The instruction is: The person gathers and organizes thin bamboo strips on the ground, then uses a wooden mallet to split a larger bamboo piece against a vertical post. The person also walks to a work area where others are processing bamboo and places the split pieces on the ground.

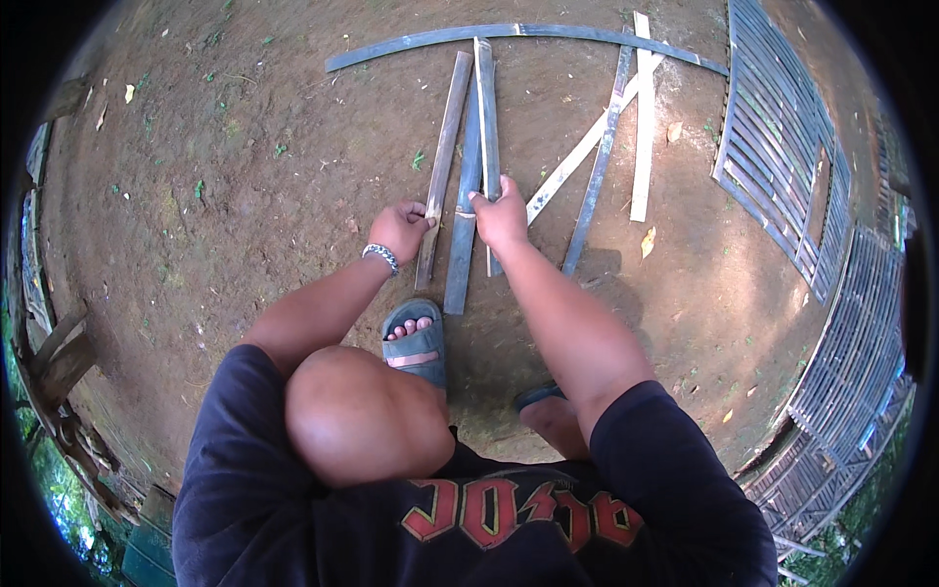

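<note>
My left hand (399, 232) has its fingers closed at the edge of a brown bamboo strip (450, 137), around the lower half of its length. My right hand (501, 215) grips a second bamboo strip (487, 108), whose pale edge faces up and whose far end points away from me. Between the two hands a dark grey bamboo strip (458, 264) lies on the dirt, partly covered by the strip in my right hand. Some of the fingers on both hands are hidden.
A long bamboo strip (518, 30) lies crosswise at the far side. To the right are a dark strip (599, 166) and two pale strips, one upright (643, 127), one slanting (577, 157). Slatted bamboo panels (773, 127) stand farther right. My sandalled foot (415, 338) is close below the strips.
</note>
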`<state>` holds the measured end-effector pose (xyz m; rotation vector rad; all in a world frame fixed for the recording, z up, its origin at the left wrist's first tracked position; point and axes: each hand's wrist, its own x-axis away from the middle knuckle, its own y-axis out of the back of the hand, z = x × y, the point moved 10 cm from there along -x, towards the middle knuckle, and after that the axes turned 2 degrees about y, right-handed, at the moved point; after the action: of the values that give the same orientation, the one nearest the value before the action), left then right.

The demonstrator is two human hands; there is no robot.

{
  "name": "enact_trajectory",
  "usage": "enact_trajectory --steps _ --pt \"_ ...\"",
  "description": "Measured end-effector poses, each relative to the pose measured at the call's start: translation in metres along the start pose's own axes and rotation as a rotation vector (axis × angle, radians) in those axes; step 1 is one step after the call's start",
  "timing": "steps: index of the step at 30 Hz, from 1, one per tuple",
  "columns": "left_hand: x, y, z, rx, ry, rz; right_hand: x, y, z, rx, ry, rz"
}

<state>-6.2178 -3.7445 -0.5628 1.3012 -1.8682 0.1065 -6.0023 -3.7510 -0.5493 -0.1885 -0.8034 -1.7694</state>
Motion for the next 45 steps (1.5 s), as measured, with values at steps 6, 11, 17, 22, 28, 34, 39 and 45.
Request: enact_trajectory --steps 6,11,17,22,28,34,39,45 --pt "0.001 0.012 0.001 -0.181 0.008 -0.058 0.028 0.029 -0.02 0.168 0.002 -0.184" --pt "0.013 0.018 -0.02 -0.309 -0.057 -0.122 0.04 0.028 -0.01 0.22 -0.042 -0.166" --pt "0.023 0.01 -0.036 -0.472 -0.141 -0.105 0.042 0.023 0.018 0.319 -0.027 -0.006" --pt "0.023 0.006 -0.038 -0.5 -0.151 -0.077 0.04 0.054 0.038 0.498 0.116 -0.045" --pt "0.03 0.011 -0.045 -0.545 -0.132 -0.042 0.0 0.181 -0.017 0.618 -0.039 -0.388" --pt "0.039 0.009 -0.048 -0.565 -0.187 -0.022 -0.042 0.245 -0.014 0.698 -0.015 -0.421" --pt "0.034 0.002 -0.049 -0.572 -0.245 -0.022 -0.05 0.176 0.01 0.694 0.081 -0.243" --pt "0.031 0.0 -0.054 -0.504 -0.252 -0.029 -0.039 0.146 0.022 0.867 -0.021 -0.161"
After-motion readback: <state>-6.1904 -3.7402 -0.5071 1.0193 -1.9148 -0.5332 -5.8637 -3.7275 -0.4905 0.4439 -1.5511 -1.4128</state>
